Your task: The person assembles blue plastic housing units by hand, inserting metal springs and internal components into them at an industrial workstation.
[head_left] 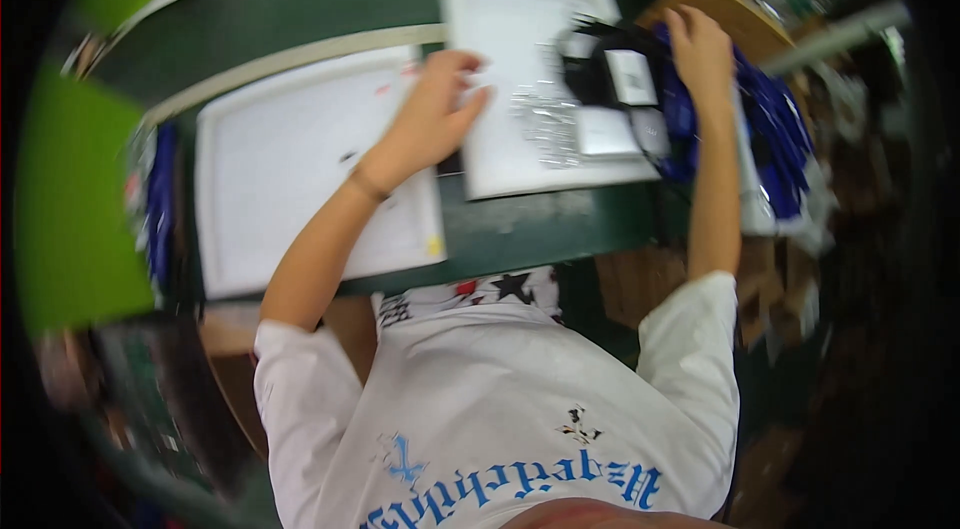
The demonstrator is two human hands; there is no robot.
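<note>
My left hand (pixel 437 112) hovers between two white trays, thumb and fingers apart, with nothing visible in it. Beneath its wrist is the left white tray (pixel 290 169), holding a few small dark bits and a yellow mark at its near right corner. The right white tray (pixel 500 19) carries rows of small thin metallic pieces (pixel 548 119), a bundle of black cables (pixel 585 59) and white box-shaped devices (pixel 605 132). Past that tray's right edge, my right hand (pixel 703 54) reaches over blue plastic bags (pixel 680 119). Its fingers look stretched out and slightly blurred; I see nothing held.
Both trays rest on a dark green table (pixel 540 234). A wooden bin (pixel 740 9) stands at the far right, beside more blue plastic bags (pixel 775 129). Another blue bundle (pixel 160 209) lies at the left edge. Cardboard boxes (pixel 640 284) sit below the table.
</note>
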